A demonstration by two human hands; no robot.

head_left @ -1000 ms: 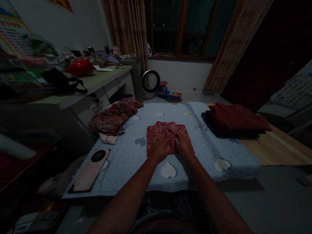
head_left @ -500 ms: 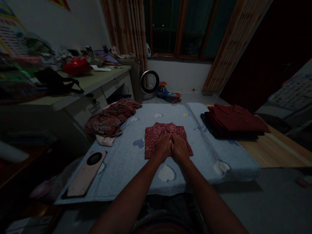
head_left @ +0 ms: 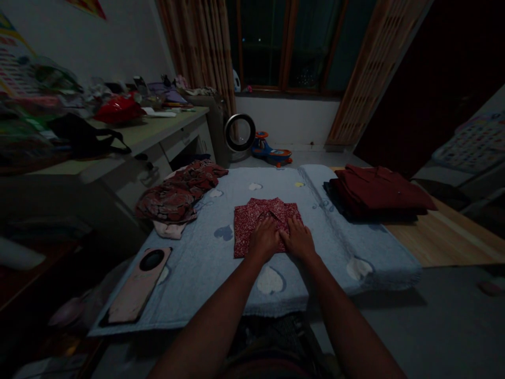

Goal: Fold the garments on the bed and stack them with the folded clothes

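A small red patterned garment (head_left: 246,223), folded into a square, lies in the middle of a light blue towel (head_left: 205,258) printed with hearts. My left hand (head_left: 263,239) presses flat on the garment's near middle. My right hand (head_left: 299,238) lies flat beside it on the garment's right half, fingers spread. Neither hand grips anything.
A crumpled floral garment (head_left: 175,195) lies at the towel's left edge. A stack of folded dark red clothes (head_left: 374,192) sits to the right on a wooden surface (head_left: 442,237). A pink phone (head_left: 136,287) lies at the near left. A cluttered desk (head_left: 138,131) stands to the left.
My hands drew together at the garment's middle, then spread slightly apart again, stroking over the folded cloth. The garment stays in place.
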